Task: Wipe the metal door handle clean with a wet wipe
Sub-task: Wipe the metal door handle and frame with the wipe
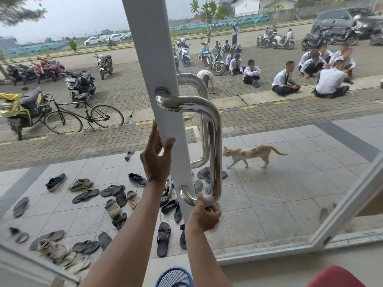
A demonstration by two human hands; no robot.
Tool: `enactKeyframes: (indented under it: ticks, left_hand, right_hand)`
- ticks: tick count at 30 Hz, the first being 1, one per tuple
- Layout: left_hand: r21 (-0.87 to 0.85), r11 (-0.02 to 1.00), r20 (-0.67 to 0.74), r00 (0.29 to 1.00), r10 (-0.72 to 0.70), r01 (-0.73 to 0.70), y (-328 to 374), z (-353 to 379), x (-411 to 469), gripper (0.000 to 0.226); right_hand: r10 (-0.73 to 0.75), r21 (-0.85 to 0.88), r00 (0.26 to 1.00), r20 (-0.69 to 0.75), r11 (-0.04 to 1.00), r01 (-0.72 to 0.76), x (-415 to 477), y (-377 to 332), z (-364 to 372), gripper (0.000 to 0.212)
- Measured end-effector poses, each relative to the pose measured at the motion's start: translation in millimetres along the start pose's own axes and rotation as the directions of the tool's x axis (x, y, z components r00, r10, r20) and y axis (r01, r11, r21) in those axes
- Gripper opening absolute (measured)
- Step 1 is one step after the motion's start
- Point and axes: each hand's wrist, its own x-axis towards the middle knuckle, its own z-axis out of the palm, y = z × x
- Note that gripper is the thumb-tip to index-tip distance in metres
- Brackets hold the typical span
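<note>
A shiny metal door handle (213,133) in a D shape is fixed to the white frame (149,59) of a glass door. My right hand (205,216) grips the handle's lower bend with a white wet wipe (207,198) wrapped under its fingers. My left hand (157,156) holds the edge of the white frame, thumb on the front face, level with the middle of the handle. A second, matching handle (200,121) shows on the far side of the glass.
Through the glass lie several shoes and sandals (87,193) on grey tiles, and a cat (248,155) walks left. Beyond are a bicycle (83,114), parked motorbikes and seated people (286,79). A blue fan grille (175,277) is below my arms.
</note>
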Motion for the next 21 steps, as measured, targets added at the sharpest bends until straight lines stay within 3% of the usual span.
enactKeyframes:
  ticks: [13, 21]
  left_hand:
    - [-0.034, 0.999, 0.014, 1.0, -0.019, 0.019, 3, 0, -2, 0.071]
    - [-0.053, 0.998, 0.036, 0.999, -0.036, 0.038, 5, -2, 0, 0.071]
  right_hand:
    - [0.35, 0.001, 0.936, -0.031, 0.937, -0.35, -28, 21, 35, 0.068]
    - [0.464, 0.029, 0.886, 0.01, 0.885, -0.464, -29, 25, 54, 0.079]
